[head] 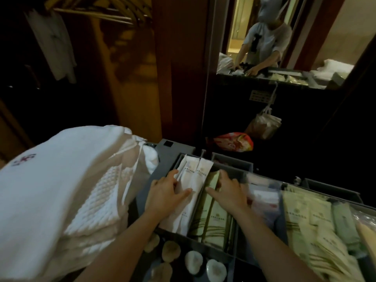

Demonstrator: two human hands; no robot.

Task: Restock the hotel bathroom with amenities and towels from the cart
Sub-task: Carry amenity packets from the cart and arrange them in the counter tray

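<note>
The cart's grey tray [173, 151] is split into compartments of packed amenities. My left hand [165, 195] rests on a stack of long white packets [195, 176], with fingers and thumb around their edges. My right hand [227, 190] presses on long green packets [211, 218] in the adjoining compartment, fingertips on one raised packet. Folded white towels [61, 184] are piled on the cart to the left. Whether either hand has a packet fully gripped is not plain.
More green and cream packets [317, 226] fill the compartments at right. Round wrapped soaps [193, 261] lie in the near compartment. A mirror [284, 37] ahead reflects a person at the cart. Plastic bags [262, 127] hang beyond it. A dark wardrobe with hangers [97, 11] stands at left.
</note>
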